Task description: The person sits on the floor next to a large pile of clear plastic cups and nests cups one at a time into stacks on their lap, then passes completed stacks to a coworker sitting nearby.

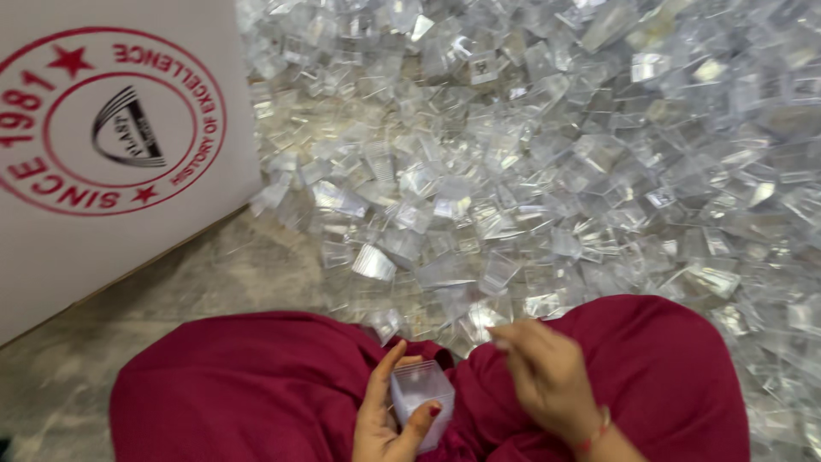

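You are sitting on the floor [214, 274] with your knees apart under a dark red garment [248, 385], and two of your hands are showing in your lap. Your left hand [385, 419] is holding one small clear plastic box [421, 400]: its grip is closing around it, thumb up along the left wall and one red-nailed fingertip pressing on the lower right corner. The box is sitting upright between your knees, at the bottom centre of the view. Your right hand [547, 372] is hovering just beside the box, to its right, with fingertips pinching together and pointing left; it is blurred, so you cannot tell whether its grip is holding anything small. One thin band is circling your right wrist.

Ahead of you, a heap of clear plastic pieces [556, 154] is spreading across the floor from your knees to the top and right edges, far too many to count. One white carton [111, 145] with a round red printed emblem is standing at the left, its lower edge touching the floor, well apart from your hands.
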